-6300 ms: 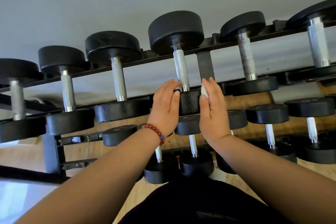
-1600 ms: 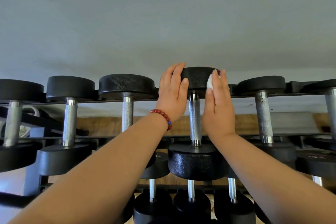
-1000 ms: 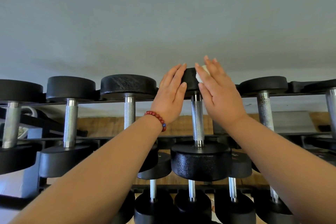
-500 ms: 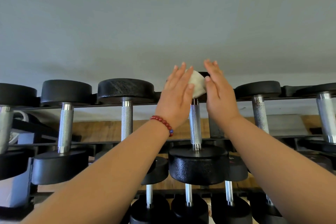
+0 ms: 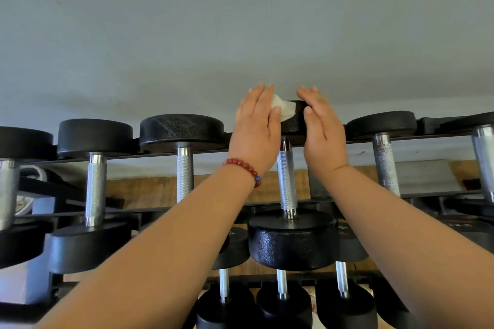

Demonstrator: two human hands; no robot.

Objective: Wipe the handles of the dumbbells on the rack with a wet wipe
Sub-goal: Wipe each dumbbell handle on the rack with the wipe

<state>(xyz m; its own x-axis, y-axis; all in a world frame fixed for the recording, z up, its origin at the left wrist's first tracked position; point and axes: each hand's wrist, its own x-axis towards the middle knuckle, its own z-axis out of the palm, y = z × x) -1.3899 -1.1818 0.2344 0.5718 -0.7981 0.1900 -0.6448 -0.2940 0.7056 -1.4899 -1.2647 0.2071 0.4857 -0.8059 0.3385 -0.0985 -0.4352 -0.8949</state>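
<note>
The black rack (image 5: 427,194) carries a top row of dumbbells (image 5: 181,132) laid front to back across its two rails, with a lower row beneath (only partly seen under your forearms). The wet wipe (image 5: 284,111) is up on the far head of the centre dumbbell (image 5: 291,238), a crumpled white wad at that head's left edge. Your left hand (image 5: 256,131) lies flat with fingers straight, thumb and palm pressing the wipe against the disc. Your right hand (image 5: 323,131) is flat too and holds nothing, its palm against the disc's right side. The knurled steel handle (image 5: 286,181) runs between your wrists, below both hands. A red bead bracelet (image 5: 244,167) rings your left wrist. The neighbouring handle (image 5: 385,165) on the right shows dark flecks. The heads are round, black and pebbled. A plain grey wall (image 5: 240,21) fills the top.
</note>
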